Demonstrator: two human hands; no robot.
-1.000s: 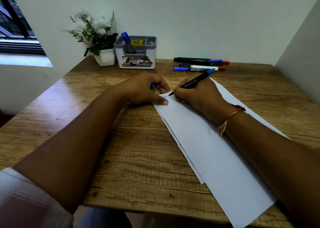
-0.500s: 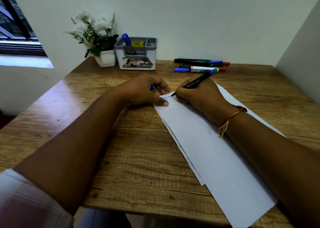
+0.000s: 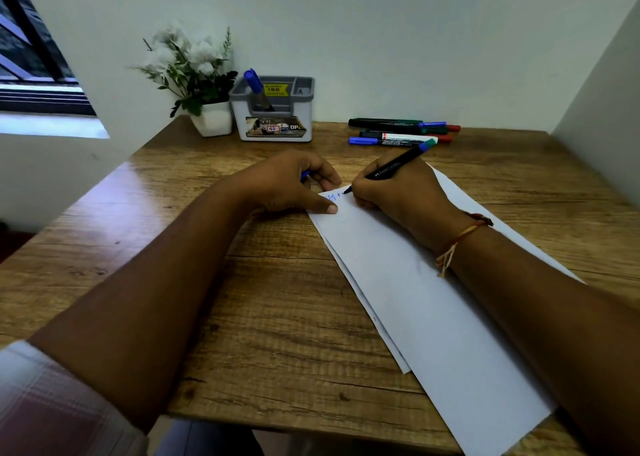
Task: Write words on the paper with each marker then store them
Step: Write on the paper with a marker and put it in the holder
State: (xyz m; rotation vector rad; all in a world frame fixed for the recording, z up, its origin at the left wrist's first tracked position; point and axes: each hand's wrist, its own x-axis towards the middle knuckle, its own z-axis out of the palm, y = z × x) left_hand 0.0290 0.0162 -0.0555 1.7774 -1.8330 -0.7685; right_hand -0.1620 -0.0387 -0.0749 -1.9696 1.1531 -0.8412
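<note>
White paper sheets (image 3: 429, 303) lie slanted on the wooden desk (image 3: 277, 317). My right hand (image 3: 394, 192) grips a black marker (image 3: 391, 168) with a blue end, its tip touching the paper's top corner beside a few blue letters (image 3: 333, 196). My left hand (image 3: 294, 182) presses its thumb on the paper's corner, and its curled fingers hold a blue cap (image 3: 304, 175), mostly hidden. Several more markers (image 3: 401, 131) lie in a row at the back. A grey holder (image 3: 273, 109) holds one blue-capped marker (image 3: 256, 86).
A small white pot of white flowers (image 3: 197, 85) stands left of the holder against the wall. A window (image 3: 31, 67) is at the far left. Walls close the desk at the back and right. The paper overhangs the desk's front edge.
The marker tip has moved slightly right along the top of the paper, and more blue lettering shows. My left hand has stayed in place.
</note>
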